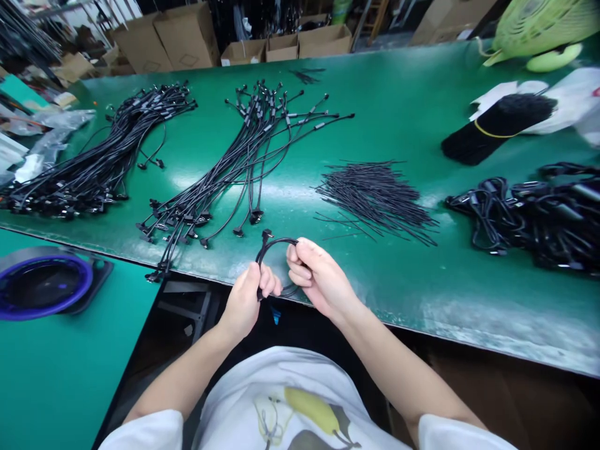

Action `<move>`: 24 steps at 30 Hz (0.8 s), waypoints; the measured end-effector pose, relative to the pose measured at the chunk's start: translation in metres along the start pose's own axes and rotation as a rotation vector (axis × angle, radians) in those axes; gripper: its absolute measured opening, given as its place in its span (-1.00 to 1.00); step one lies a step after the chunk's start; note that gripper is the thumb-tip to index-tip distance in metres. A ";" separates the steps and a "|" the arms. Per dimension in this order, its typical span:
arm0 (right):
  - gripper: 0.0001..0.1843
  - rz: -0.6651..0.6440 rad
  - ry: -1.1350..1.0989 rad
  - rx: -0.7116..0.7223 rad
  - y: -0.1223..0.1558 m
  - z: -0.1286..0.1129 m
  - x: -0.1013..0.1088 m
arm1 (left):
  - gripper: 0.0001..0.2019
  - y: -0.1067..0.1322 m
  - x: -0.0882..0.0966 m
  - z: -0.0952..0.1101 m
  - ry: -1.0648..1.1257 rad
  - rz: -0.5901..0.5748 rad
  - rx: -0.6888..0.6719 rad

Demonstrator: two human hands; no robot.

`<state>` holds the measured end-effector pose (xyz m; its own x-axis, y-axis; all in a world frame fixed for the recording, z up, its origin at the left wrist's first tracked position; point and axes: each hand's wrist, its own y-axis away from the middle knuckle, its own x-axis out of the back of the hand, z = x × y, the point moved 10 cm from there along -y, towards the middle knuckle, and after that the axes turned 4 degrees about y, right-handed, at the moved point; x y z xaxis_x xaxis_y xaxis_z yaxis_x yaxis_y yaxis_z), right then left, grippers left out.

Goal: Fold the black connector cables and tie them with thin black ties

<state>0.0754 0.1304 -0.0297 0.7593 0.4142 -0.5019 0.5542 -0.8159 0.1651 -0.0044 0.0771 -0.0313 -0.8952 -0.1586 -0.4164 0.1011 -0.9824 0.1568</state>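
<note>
A black cable [276, 242] is bent into a loop between my two hands, just above the near edge of the green table [412, 287]. My left hand [248, 290] is closed around the loop's left side, where a small plug sticks up above the fingers. Thumb and fingers of my right hand [316, 272] pinch the loop's upper right side. Beyond them lies a fanned bunch of straight black cables [234, 153] with plugs at both ends. Right of that bunch is a pile of thin black ties [375, 194].
A larger cable bundle [117, 140] lies at the left. On the right are coiled, tied cables [539, 215] and a thick bundle of black ties [497, 128] with a yellow band. A purple-rimmed round object [89, 281] sits lower left; cardboard boxes [187, 37] stand behind the table.
</note>
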 end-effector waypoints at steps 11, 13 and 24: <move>-0.55 0.018 0.385 0.309 0.029 -0.004 -0.020 | -0.51 0.010 -0.004 -0.017 -0.710 -0.207 0.068; -0.64 -0.018 0.294 0.280 0.029 -0.002 -0.022 | -0.49 0.014 -0.011 -0.022 -0.676 -0.300 0.102; -0.56 -0.200 0.121 0.015 0.002 -0.001 -0.026 | -0.56 0.040 -0.048 -0.053 0.345 -0.262 0.590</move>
<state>0.0569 0.1188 -0.0155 0.6711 0.6127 -0.4175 0.6929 -0.7186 0.0592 0.0663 0.0400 -0.0526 -0.6605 -0.0435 -0.7496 -0.4352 -0.7914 0.4294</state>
